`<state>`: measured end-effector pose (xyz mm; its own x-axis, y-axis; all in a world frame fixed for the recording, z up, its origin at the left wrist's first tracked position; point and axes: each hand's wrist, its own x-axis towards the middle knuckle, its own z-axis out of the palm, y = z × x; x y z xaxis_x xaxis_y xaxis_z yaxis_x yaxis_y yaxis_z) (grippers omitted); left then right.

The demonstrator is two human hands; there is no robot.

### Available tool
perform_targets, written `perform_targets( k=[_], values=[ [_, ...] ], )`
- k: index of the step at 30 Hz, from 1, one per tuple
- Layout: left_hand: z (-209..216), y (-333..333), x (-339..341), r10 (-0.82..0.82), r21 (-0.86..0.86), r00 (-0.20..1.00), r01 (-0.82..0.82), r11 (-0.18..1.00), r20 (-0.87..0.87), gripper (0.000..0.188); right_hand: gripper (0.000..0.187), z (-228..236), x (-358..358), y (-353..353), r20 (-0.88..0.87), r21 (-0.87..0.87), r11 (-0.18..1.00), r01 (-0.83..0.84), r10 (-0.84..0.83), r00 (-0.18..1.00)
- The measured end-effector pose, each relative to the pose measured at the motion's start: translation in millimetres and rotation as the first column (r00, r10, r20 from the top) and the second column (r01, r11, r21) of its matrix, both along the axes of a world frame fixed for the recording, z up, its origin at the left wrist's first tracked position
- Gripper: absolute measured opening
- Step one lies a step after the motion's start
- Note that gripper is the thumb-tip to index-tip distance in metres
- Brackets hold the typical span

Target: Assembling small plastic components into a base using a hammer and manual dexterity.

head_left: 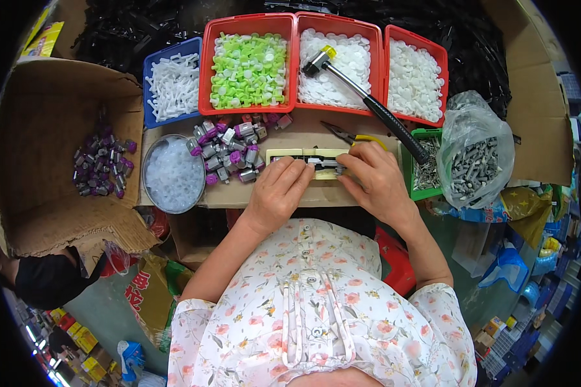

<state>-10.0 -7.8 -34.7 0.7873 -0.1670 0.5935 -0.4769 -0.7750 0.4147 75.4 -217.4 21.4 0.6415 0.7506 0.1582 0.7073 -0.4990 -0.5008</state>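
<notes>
Probably the main risk is a slip: the small white part (321,161) lies in the cream rectangular holder (328,175), between the left hand (277,193) and right hand (384,187). Their fingers are bent narrow at it; whether they pinch, I cannot tell. Uneven pressing could tilt it. A knock might slide the black-handled hammer (394,120).

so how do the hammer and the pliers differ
The hammer looks clearly longer than the pliers. The hammer has a black grip and one yellow striking face, while the pliers have yellow handles and dark jaws. The hammer slants over the red trays, whereas the pliers lie lower, just beyond the right hand. Neither tool is held.
</notes>
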Motion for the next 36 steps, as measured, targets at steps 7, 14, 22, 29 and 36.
perform_targets(
  k=[7,14,22,29,36],
  values=[
    [-2,0,-2,0.007,0.001,1.0,-0.007,1.0,-0.013,0.03,0.039,2,3,0,-0.073,0.023,0.998,0.053,-0.051,0.996],
    [-3,0,-2,0.005,0.028,0.999,-0.004,1.0,-0.037,0.034,0.031,-16,6,-7,-0.115,0.134,0.988,0.076,-0.061,0.992],
    [-1,-2,0,-0.005,0.003,1.0,0.005,1.0,-0.014,0.031,0.032,-2,4,-8,-0.095,0.156,0.984,0.089,-0.075,0.993],
    [10,-7,5,0.069,-0.091,0.998,-0.069,0.993,0.002,0.032,0.033,34,28,-20,-0.011,0.201,0.972,0.123,-0.123,0.992],
    [9,-7,13,0.05,-0.032,0.994,-0.053,0.998,-0.095,0.031,0.027,10,4,-15,0.007,0.082,0.996,0.023,-0.024,1.0]
  ],
)
